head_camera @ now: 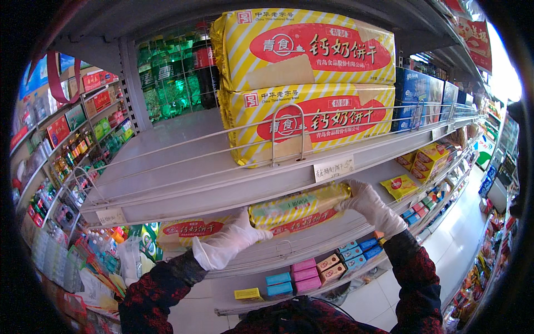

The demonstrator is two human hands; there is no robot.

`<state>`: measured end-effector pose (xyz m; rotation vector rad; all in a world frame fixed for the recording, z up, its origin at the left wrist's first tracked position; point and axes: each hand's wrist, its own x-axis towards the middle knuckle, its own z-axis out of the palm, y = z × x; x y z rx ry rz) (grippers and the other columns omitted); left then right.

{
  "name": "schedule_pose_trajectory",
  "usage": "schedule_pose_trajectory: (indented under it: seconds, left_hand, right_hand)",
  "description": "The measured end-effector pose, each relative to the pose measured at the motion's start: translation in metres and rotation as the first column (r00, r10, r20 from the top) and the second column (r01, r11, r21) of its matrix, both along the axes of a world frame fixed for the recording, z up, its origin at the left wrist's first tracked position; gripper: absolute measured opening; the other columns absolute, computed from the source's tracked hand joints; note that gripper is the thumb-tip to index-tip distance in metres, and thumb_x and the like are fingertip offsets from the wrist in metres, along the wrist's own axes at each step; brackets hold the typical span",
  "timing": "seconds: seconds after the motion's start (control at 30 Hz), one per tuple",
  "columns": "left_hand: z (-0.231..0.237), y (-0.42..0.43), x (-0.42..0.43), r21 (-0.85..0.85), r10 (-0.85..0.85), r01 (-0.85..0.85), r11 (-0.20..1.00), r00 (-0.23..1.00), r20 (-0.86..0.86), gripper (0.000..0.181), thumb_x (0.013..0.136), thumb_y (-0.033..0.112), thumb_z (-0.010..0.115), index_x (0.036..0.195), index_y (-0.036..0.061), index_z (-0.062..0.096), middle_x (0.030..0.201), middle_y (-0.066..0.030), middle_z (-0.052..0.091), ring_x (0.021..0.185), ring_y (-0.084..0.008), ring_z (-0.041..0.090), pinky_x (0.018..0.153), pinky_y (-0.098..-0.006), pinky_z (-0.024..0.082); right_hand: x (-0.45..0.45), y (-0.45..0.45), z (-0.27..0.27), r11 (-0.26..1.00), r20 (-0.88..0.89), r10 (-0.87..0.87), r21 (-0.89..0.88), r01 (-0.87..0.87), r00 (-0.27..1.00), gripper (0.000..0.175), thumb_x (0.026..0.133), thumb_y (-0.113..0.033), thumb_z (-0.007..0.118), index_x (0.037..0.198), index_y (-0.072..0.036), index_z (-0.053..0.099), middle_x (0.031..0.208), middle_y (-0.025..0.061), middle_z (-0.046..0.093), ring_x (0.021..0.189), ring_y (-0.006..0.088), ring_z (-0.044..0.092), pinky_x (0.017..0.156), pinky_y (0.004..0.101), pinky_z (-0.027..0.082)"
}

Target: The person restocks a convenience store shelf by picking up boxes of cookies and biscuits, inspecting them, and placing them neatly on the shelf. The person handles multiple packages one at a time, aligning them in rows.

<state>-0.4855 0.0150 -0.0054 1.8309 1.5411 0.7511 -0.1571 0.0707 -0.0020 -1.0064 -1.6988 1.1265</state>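
A yellow-striped biscuit pack (300, 205) with a red panel lies level between my hands, below the front edge of the upper shelf (250, 179). My left hand (229, 244), in a thin white glove, grips its left end. At the other end, my right hand (372, 207), gloved the same way, has its fingers closed around the corner. Behind my left wrist, another biscuit pack (187, 228) shows on the lower level, partly hidden. Two more packs of the same print stand stacked on the upper shelf, a top pack (288, 54) and a bottom pack (288, 125).
A wire guard rail (183, 146) runs along the upper shelf's front, above a handwritten price tag (333, 168). Blue boxes (411, 89) stand to the right. Small pink cartons (306, 275) sit on the bottom shelf. Green bottles (167, 79) show behind wire mesh.
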Motion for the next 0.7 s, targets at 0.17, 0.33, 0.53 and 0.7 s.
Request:
schedule_pose_trajectory:
  seconds: [0.17,0.33,0.53,0.7]
  left_hand:
    - [0.045,-0.016,-0.011,0.195,-0.054,0.028,0.98,0.991,0.126,0.051,0.075,0.023,0.083,0.114,0.0011,0.06,0.103,-0.0061,0.065,0.091,-0.0172,0.061,0.084,-0.031,0.049]
    - [0.064,-0.065,-0.014,0.149,-0.084,0.006,0.989,0.848,0.524,0.039,0.092,0.027,0.067,0.119,0.0014,0.057,0.104,-0.0045,0.063,0.093,-0.011,0.059,0.085,-0.0276,0.049]
    - [0.075,-0.125,-0.024,-0.091,0.138,-0.103,0.99,0.774,0.618,0.057,0.09,0.047,0.063,0.121,0.0001,0.053,0.101,-0.0058,0.065,0.083,-0.0109,0.063,0.063,-0.0245,0.053]
    - [0.073,-0.14,-0.034,-0.108,0.201,-0.175,0.979,0.718,0.666,0.059,0.09,0.052,0.059,0.121,0.0018,0.054,0.096,-0.0073,0.066,0.072,-0.0124,0.066,0.042,-0.0248,0.051]
  right_hand:
    - [-0.003,-0.025,0.041,0.998,-0.259,-0.017,0.061,0.034,0.966,0.053,0.079,-0.011,0.08,0.122,0.005,0.055,0.116,0.0109,0.065,0.104,0.0169,0.06,0.093,0.0308,0.047]
    - [-0.025,-0.077,0.052,0.991,-0.274,-0.038,0.113,0.071,0.961,0.055,0.09,-0.035,0.068,0.123,0.006,0.053,0.114,0.0107,0.064,0.102,0.0145,0.059,0.092,0.0305,0.048]
    - [-0.051,-0.126,0.042,0.987,-0.321,-0.126,-0.134,0.087,0.939,0.065,0.094,-0.051,0.056,0.125,0.006,0.052,0.112,0.0144,0.064,0.1,0.0166,0.064,0.088,0.0294,0.052]
    - [-0.074,-0.147,0.034,0.978,-0.508,-0.112,-0.209,0.003,0.854,0.066,0.097,-0.048,0.052,0.136,0.005,0.044,0.119,0.0172,0.062,0.106,0.0184,0.063,0.091,0.0305,0.052]
